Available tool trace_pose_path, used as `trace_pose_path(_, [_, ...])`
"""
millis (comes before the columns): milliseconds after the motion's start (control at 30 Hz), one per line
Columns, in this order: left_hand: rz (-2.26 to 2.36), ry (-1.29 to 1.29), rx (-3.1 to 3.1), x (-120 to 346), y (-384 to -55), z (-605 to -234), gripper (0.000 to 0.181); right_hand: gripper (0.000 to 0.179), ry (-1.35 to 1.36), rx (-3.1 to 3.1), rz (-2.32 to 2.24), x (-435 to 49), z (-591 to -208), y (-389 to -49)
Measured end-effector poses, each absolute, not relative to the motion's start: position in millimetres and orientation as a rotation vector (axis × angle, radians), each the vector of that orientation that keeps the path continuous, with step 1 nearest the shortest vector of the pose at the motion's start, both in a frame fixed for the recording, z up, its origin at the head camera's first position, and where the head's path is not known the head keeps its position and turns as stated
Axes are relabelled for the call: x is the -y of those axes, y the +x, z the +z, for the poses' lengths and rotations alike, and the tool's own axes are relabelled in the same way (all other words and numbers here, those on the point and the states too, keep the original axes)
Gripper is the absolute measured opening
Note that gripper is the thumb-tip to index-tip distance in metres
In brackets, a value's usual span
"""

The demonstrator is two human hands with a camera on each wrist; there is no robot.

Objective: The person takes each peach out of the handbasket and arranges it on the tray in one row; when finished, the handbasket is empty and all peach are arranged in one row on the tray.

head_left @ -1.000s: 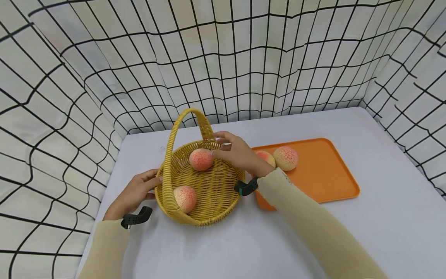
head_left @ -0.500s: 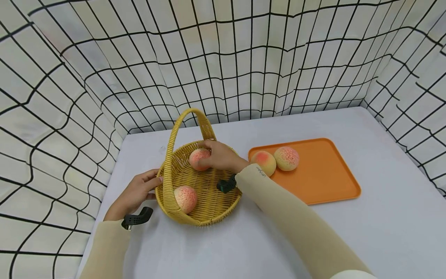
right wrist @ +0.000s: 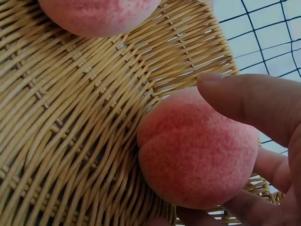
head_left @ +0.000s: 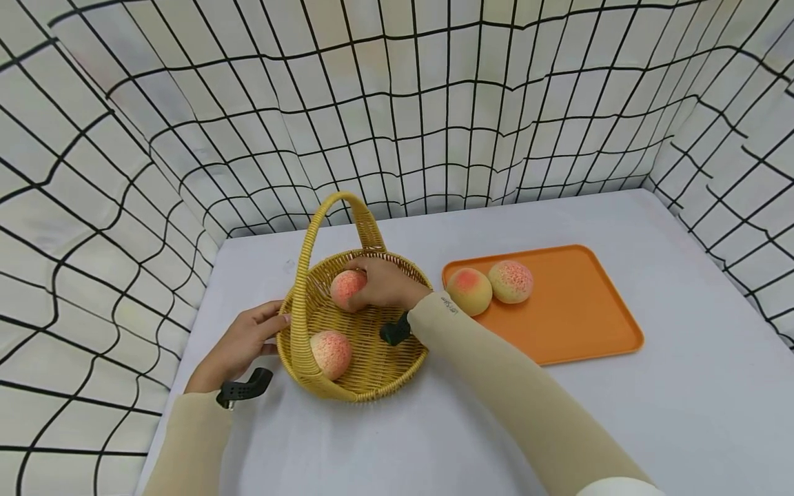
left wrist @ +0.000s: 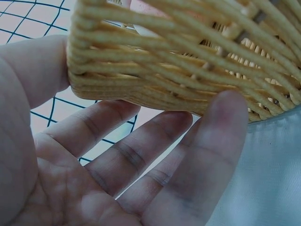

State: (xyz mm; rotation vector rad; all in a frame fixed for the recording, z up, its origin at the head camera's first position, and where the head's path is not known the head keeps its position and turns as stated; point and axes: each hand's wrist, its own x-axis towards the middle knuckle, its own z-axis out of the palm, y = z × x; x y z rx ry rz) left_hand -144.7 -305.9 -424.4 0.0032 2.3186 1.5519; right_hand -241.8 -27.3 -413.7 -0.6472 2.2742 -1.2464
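Note:
A yellow wicker basket (head_left: 378,358) with a tall arched handle stands on the table's left part. My left hand (head_left: 248,337) holds its left rim; in the left wrist view the fingers (left wrist: 136,155) lie against the woven wall. Inside the basket, my right hand (head_left: 387,282) grips a pink peach (head_left: 347,288) near the back. In the right wrist view, the thumb lies over that peach (right wrist: 197,150) and the other fingers curl around its far side, partly hidden. A second peach (head_left: 331,354) rests in the basket's front left, partly behind the handle.
To the right of the basket lies an orange tray (head_left: 577,303), with two peaches on it: a yellow one with a red top (head_left: 469,292) and a speckled one (head_left: 511,281). White walls with a black grid (head_left: 422,103) enclose the white table (head_left: 682,399).
My right hand has moved left, farther into the basket, and closed around the back peach, which has shifted slightly left. The left hand stays on the rim.

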Motion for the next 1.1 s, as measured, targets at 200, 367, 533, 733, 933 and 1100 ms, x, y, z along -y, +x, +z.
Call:
trace_pose_path(200, [1.545, -0.002, -2.320, 304.8, -145.6, -423.9, 0.054, 0.074, -0.628, -2.259, -1.253, 31.7, -415.9, -243.7])
trace_pose_path(367, [1.554, -0.001, -2.315, 305.1, -145.4, -424.6, 0.053, 0.071, -0.609, -2.275, -1.246, 33.1, -417.4, -244.7])
trace_pose_path(533, [1.556, -0.004, -2.313, 306.3, -145.3, -424.6, 0.052, 0.067, -0.617, -2.265, -1.251, 30.1, -413.1, -244.1])
trace_pose_path(733, [1.549, 0.001, -2.317, 305.9, -145.6, -424.2, 0.053, 0.059, -0.654, -2.256, -1.278, 19.0, -401.5, -242.6])
trace_pose_path(933, [1.545, -0.009, -2.321, 305.2, -145.3, -424.7, 0.054, 0.063, -0.656, -2.242, -1.315, -2.2, -390.5, -241.0])
trace_pose_path(1100, [1.541, -0.013, -2.329, 304.9, -144.9, -424.3, 0.055, 0.064, -0.594, -2.225, -1.392, -25.4, -382.3, -238.6])
